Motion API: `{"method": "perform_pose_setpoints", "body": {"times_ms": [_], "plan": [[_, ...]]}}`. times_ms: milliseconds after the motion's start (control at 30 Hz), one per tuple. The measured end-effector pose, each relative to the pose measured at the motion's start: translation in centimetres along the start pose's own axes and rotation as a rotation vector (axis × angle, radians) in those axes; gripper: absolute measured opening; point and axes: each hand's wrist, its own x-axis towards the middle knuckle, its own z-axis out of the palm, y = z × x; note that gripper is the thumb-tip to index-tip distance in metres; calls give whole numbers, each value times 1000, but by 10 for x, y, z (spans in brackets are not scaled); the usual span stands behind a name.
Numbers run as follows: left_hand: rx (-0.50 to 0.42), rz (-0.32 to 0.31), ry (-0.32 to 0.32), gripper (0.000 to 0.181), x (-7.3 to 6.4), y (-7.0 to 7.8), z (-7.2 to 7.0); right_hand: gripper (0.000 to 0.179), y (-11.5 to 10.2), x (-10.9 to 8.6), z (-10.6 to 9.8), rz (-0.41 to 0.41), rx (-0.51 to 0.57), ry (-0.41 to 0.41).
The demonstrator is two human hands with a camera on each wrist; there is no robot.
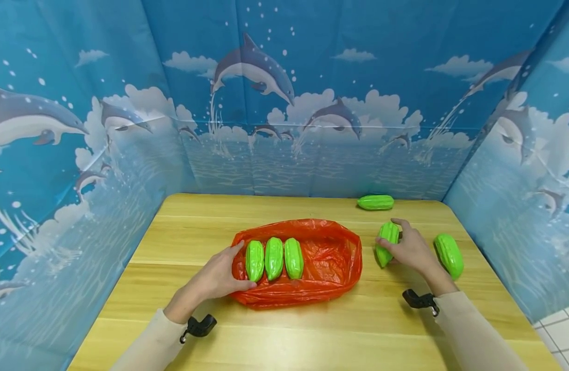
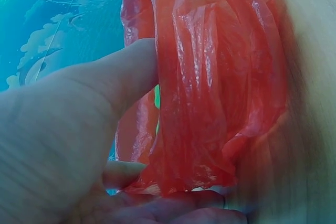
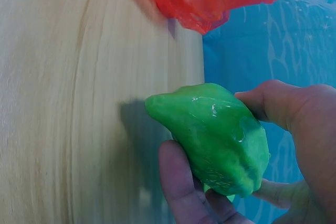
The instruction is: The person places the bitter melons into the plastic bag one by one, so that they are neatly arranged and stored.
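A red plastic bag (image 1: 328,257) lies with its mouth spread wide at the middle of the table. Inside its left half, three glossy green ridged gourds (image 1: 273,257) stand side by side. My left hand (image 1: 215,275) holds the bag's left end; in the left wrist view its thumb (image 2: 134,69) goes in behind the bag wall. To the right of the bag, my right hand (image 1: 412,250) grips another ridged gourd (image 3: 210,135) between thumb and fingers, its pointed tip facing away from the palm in the right wrist view.
One green gourd (image 1: 375,202) lies near the table's back edge, another (image 1: 449,255) to the right of my right hand. Curtains with dolphins (image 1: 254,72) stand behind and at both sides of the wooden table (image 1: 321,335). White floor tiles (image 1: 558,332) show at the lower right.
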Motion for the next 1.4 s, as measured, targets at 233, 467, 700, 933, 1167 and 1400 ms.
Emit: {"method": "perform_pose_setpoints", "body": {"times_ms": [233,467,700,933,1167,1400], "plan": [[-2,11,9,121,0,-1,0,101,-7,-5,0,-19,24,-3],[-8,18,12,122,0,-2,-1,105,-16,-9,-3,-40,43,-11],[-12,3,12,122,0,-5,0,105,-25,-16,-5,-50,53,-26],[-8,5,14,123,0,-4,0,104,-34,-21,-7,-76,27,-9],[-13,1,13,122,-1,-2,-1,103,-38,-23,-9,-101,17,11],[-9,4,14,122,-2,-1,-1,100,-45,-26,-13,-120,12,28]]}}
